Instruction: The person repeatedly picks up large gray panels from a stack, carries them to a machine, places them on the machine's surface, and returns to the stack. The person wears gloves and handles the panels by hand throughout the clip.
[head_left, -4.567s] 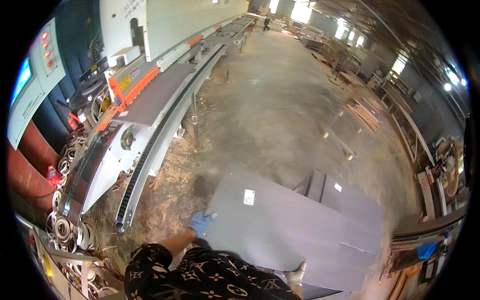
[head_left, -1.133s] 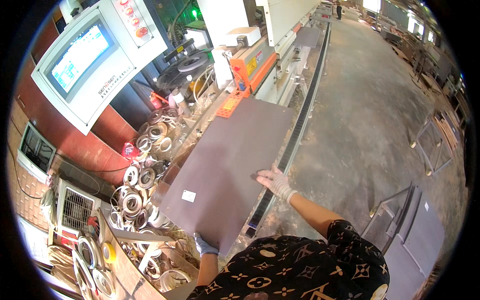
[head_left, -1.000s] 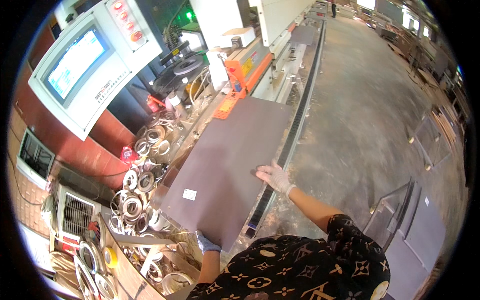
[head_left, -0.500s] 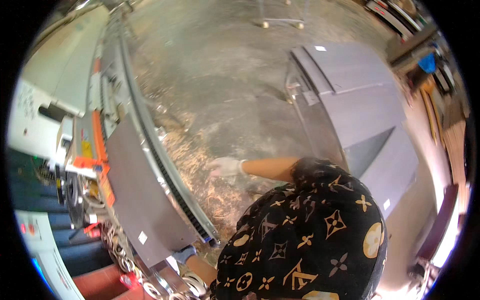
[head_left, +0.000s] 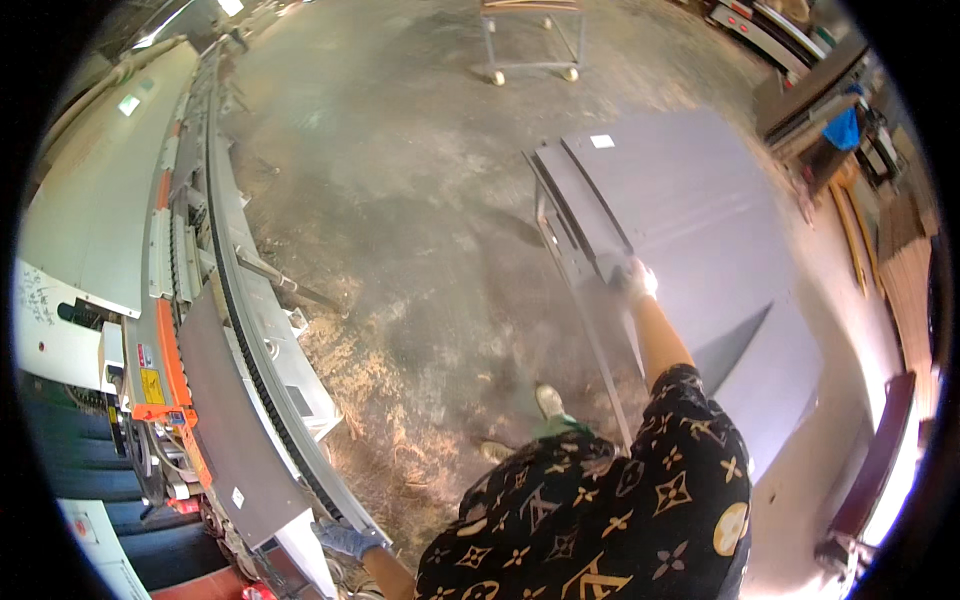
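Note:
My left hand (head_left: 345, 540), in a bluish glove, lies with its fingers stretched out at the near end of a dark grey panel (head_left: 232, 425). That panel rests lengthwise on the machine's track (head_left: 262, 385), with a small white label near its near end. To the right, my right hand (head_left: 638, 278), in a pale glove, is closed at the left edge of a large grey panel (head_left: 700, 215) on a stack. Its fingertips are partly hidden there. Narrower grey panels (head_left: 578, 205) lie along the stack's left side.
A long machine with an orange strip (head_left: 172, 350) runs up the left side. Wood chips (head_left: 370, 420) litter the floor beside it. A wheeled trolley (head_left: 535, 65) stands far ahead. Brown boards (head_left: 905, 290) lean at the right, near a blue bag (head_left: 843, 128).
My right hand has swung from above the floor, right to the stack's panel edge. The view has shifted. My left hand stays by the near end of the panel on the machine.

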